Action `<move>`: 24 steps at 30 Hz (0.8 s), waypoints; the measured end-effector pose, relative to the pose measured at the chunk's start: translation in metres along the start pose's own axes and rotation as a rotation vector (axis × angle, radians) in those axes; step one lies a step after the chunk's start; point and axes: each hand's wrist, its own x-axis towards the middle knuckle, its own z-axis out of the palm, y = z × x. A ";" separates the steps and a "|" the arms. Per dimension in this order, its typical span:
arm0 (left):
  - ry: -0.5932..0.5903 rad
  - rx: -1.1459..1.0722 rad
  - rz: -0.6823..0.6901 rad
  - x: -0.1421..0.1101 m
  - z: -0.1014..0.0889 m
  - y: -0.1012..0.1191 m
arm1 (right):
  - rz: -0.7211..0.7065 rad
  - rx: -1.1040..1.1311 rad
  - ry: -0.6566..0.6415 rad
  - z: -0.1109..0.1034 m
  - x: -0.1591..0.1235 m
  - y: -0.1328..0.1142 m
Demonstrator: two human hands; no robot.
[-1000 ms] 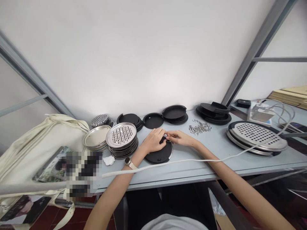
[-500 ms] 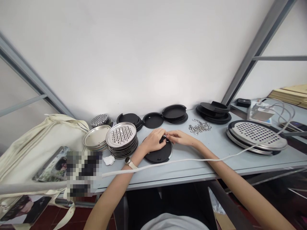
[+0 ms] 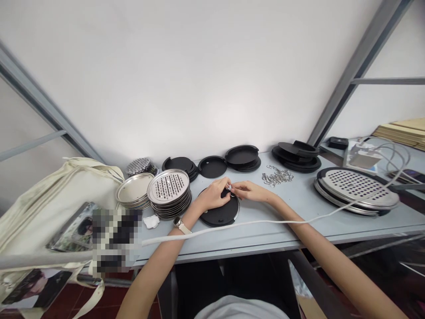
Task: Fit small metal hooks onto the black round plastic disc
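Note:
A black round disc (image 3: 215, 216) lies on the desk in front of me, with a thin shiny rim at its right side. Over its far part, my left hand (image 3: 215, 196) is closed, thumb and fingers pinched together. Its fingertips meet those of my right hand (image 3: 248, 191), which pinches from the right. Between them shows a small metal clasp (image 3: 229, 188), partly hidden by the fingers; its exact shape is too small to tell. Behind my right hand lies a loose pile of small metal clasps (image 3: 276, 176).
Left of the disc stand a stack of perforated metal grater discs (image 3: 168, 188) and plain metal discs (image 3: 134, 190). Black round parts (image 3: 212, 167) line the wall. Larger grater discs (image 3: 355, 184) lie right. A white cable (image 3: 265, 221) crosses before my forearms. A cloth bag (image 3: 49, 212) sits left.
The hands stay at the same spot over the disc, with only slight finger movement at the small metal clasp. The view has shifted very little.

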 end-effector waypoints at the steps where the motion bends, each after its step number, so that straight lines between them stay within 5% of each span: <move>1: -0.002 -0.005 -0.001 0.000 0.000 0.000 | 0.006 -0.007 0.000 0.000 0.000 0.000; 24: -0.033 0.042 0.017 0.000 0.000 0.000 | -0.013 -0.004 0.018 0.003 0.001 0.000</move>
